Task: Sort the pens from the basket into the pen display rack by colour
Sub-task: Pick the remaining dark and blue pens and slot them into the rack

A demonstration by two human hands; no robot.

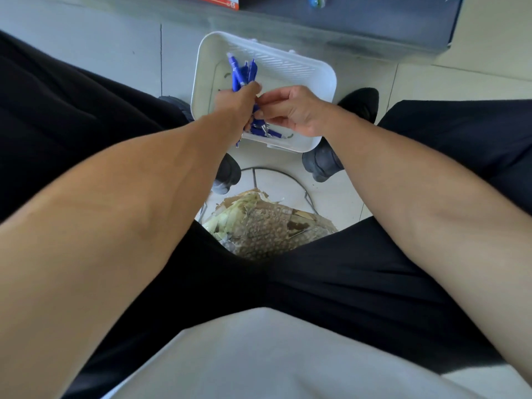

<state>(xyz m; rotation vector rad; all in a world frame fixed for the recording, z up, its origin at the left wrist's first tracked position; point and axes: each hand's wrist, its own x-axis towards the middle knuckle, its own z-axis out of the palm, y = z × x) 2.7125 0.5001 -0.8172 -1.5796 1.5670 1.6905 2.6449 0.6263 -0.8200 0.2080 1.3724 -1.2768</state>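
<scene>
A white plastic basket (pixel 302 70) stands on the tiled floor between my feet. My left hand (pixel 234 106) grips a bunch of blue pens (pixel 241 72) above the basket, their ends sticking up past my fingers. My right hand (pixel 290 110) is right beside it, its fingertips pinching a blue pen at the bunch. A few more blue pens (pixel 269 133) lie at the basket's near edge. The pen display rack is not in view.
A dark cabinet base (pixel 359 15) runs along the top, with an orange box (pixel 218 1) at its left. My black shoes (pixel 359 103) flank the basket. A stool with a torn, bubble-wrapped seat (pixel 267 226) and wire ring (pixel 276 172) is beneath me.
</scene>
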